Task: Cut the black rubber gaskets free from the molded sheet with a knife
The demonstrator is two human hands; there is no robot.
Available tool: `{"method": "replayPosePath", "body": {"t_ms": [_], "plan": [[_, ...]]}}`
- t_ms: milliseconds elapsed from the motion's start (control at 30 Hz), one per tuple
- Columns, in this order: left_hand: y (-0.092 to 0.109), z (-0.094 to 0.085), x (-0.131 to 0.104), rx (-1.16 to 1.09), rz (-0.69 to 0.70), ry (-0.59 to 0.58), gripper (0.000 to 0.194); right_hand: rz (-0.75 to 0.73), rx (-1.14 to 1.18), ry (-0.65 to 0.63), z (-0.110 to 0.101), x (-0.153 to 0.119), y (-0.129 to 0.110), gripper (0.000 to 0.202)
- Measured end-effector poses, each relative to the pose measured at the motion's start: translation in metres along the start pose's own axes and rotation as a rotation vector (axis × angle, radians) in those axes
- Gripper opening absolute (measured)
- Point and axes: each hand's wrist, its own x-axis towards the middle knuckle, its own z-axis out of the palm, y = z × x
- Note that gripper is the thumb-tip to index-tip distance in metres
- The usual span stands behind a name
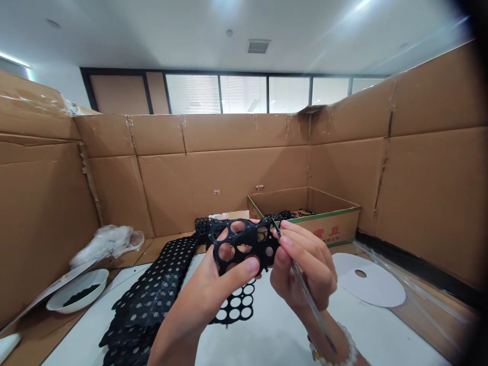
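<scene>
My left hand (209,285) grips a black plastic holder sheet with round holes (251,233), thumb on the near face and fingers behind it. In my right hand (307,254) is a slim, pen-like metal tool (310,300), pinched near its front. Its dark tip meets the right end of the sheet; I cannot tell whether it is tweezers or a knife. Below hangs or lies another black grid with round openings (241,301). To the left, a pile of black perforated sheets (152,295) lies on the white table surface (263,330).
An open cardboard box (343,223) with black pieces stands at the back right. A round white disc (368,279) lies on the right. At left are a white bowl (97,284) with dark bits and a crumpled clear plastic bag (109,241). Cardboard walls (229,168) surround the table.
</scene>
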Motion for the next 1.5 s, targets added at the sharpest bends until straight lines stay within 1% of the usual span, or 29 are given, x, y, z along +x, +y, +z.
{"method": "replayPosePath", "body": {"t_ms": [67,133,167,233,300,367,433,467,500,533,633,733,833,967,1033,1133,1233,1300,1367,1433,1500], "plan": [[0.002,0.000,0.000,-0.093,-0.056,-0.047,0.045,-0.034,0.000,-0.004,0.002,-0.004,0.005,0.029],[0.003,0.000,0.002,-0.140,-0.098,-0.064,0.049,-0.059,0.013,-0.012,0.004,-0.006,0.007,0.026],[0.002,0.000,0.004,-0.124,-0.091,-0.065,0.049,-0.062,0.024,-0.013,0.006,-0.006,0.007,0.025],[-0.002,0.000,0.008,-0.019,-0.008,-0.035,0.046,-0.031,0.075,-0.028,0.009,-0.006,0.006,0.024],[-0.006,0.000,0.013,0.104,0.102,0.017,0.044,0.074,0.179,-0.083,0.011,-0.005,0.002,0.025],[-0.009,-0.001,0.017,0.161,0.160,0.065,0.043,0.266,0.324,-0.118,0.011,-0.003,-0.003,0.027],[-0.008,0.000,0.019,0.156,0.182,0.084,0.046,0.454,0.449,-0.071,0.009,-0.002,-0.007,0.030],[-0.007,0.000,0.019,0.151,0.193,0.102,0.049,0.508,0.490,-0.038,0.006,0.000,-0.009,0.031],[-0.006,0.002,0.018,0.147,0.209,0.131,0.051,0.525,0.510,-0.016,0.004,0.002,-0.010,0.031],[-0.004,0.003,0.017,0.142,0.229,0.163,0.053,0.504,0.510,-0.018,0.002,0.005,-0.011,0.030],[0.000,0.009,0.013,0.137,0.280,0.243,0.057,0.334,0.405,-0.094,-0.003,0.016,-0.015,0.024],[0.001,0.012,0.011,0.139,0.319,0.271,0.058,0.207,0.287,-0.152,-0.003,0.023,-0.018,0.016],[-0.001,0.011,0.011,0.176,0.346,0.304,0.058,0.133,0.208,-0.196,0.001,0.021,-0.019,0.016],[-0.003,0.010,0.012,0.250,0.382,0.349,0.059,0.006,0.054,-0.157,0.008,0.009,-0.018,0.017],[-0.005,0.011,0.012,0.291,0.420,0.362,0.057,-0.003,0.020,-0.139,0.012,0.004,-0.017,0.016],[-0.009,0.015,0.013,0.400,0.519,0.411,0.051,0.029,0.012,-0.123,0.017,-0.002,-0.015,0.014],[-0.013,0.012,0.016,0.572,0.631,0.457,0.035,0.079,0.055,-0.123,0.022,-0.006,-0.014,0.015],[-0.016,0.006,0.019,0.710,0.687,0.442,0.019,0.116,0.097,-0.133,0.024,-0.008,-0.012,0.016],[-0.019,-0.002,0.021,0.825,0.683,0.406,0.011,0.149,0.120,-0.153,0.026,-0.009,-0.012,0.017],[-0.020,-0.009,0.022,0.894,0.640,0.370,0.012,0.166,0.126,-0.159,0.028,-0.011,-0.010,0.018],[-0.022,-0.014,0.021,0.899,0.591,0.335,0.014,0.169,0.111,-0.154,0.028,-0.013,-0.009,0.016]]}}
